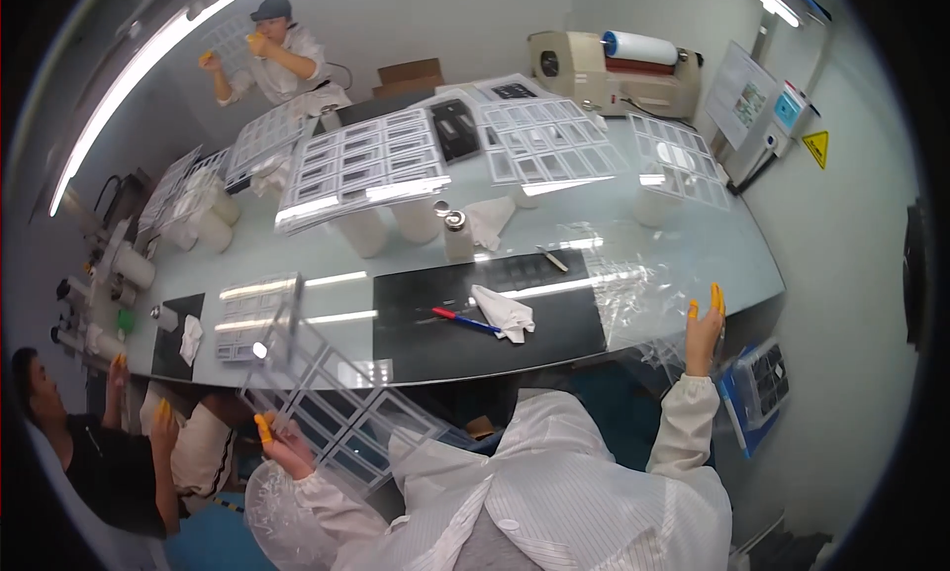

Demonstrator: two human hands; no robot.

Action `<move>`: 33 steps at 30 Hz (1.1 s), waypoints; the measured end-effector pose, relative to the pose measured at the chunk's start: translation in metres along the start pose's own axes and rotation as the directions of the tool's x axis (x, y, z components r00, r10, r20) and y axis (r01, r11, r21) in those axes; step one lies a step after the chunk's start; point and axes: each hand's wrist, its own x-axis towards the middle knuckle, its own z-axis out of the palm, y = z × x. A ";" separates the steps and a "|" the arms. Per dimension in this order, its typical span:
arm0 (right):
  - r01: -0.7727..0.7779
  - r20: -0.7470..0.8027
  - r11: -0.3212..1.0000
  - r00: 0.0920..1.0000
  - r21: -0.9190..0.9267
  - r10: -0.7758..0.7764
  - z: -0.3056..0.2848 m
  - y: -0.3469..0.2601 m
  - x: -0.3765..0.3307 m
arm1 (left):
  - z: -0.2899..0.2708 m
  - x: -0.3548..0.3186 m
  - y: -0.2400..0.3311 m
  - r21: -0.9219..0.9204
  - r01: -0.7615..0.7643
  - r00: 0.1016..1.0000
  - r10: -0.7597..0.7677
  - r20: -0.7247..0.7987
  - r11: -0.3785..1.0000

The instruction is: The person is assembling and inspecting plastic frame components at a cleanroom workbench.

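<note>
My left hand (287, 447), with yellow finger cots, grips the edge of a clear sheet (351, 418) printed with a grid of grey rectangular frames. The sheet hangs tilted in front of the table's near edge, against my white coat. My right hand (705, 338), also in yellow finger cots, is raised at the right near edge, fingers up and thumb apart. Beside it, crumpled clear plastic film (638, 299) lies over the tabletop. On the black mat (426, 348) between my hands are a red and blue marker (465, 321), a white wipe (510, 314) and a small knife (553, 259).
Framed sheets (366, 160) rest on white cups (358, 233) across the table, near a metal-topped bottle (456, 237). A roller machine (614, 71) stands behind. A co-worker (282, 56) handles a sheet at the back; another person (109, 442) sits at left.
</note>
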 end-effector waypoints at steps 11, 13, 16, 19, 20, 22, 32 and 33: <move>-0.668 0.740 0.373 0.420 0.644 -0.526 0.060 -0.217 -0.082 | 0.145 -0.020 -0.137 -0.134 0.364 0.930 -0.351 0.112 0.922; -0.721 0.752 0.353 0.347 0.596 -0.560 0.054 -0.240 -0.095 | 0.159 -0.034 -0.148 -0.022 0.410 0.909 -0.406 0.095 0.912; -0.814 0.643 0.118 0.351 0.568 -0.681 0.059 -0.245 -0.118 | 0.153 -0.057 -0.156 0.151 0.455 0.887 -0.461 0.004 0.877; -0.921 0.778 -0.024 0.342 0.388 -0.528 0.065 -0.240 -0.133 | 0.143 -0.066 -0.160 0.406 0.438 0.880 -0.475 -0.010 0.802; -0.923 0.781 -0.024 0.337 0.383 -0.526 0.068 -0.234 -0.139 | 0.136 -0.067 -0.162 0.407 0.442 0.879 -0.477 -0.016 0.799; -0.969 0.851 -0.120 0.245 0.214 -0.465 0.079 -0.222 -0.148 | 0.115 -0.069 -0.169 0.547 0.445 0.833 -0.552 0.039 0.709; -0.888 0.781 -0.019 0.414 0.459 -0.469 0.056 -0.191 -0.098 | 0.120 -0.053 -0.174 0.104 0.192 0.947 -0.212 0.243 0.976; -0.882 0.763 0.045 0.380 0.470 -0.524 0.048 -0.174 -0.085 | 0.142 -0.046 -0.152 0.014 0.177 0.958 -0.176 0.227 0.984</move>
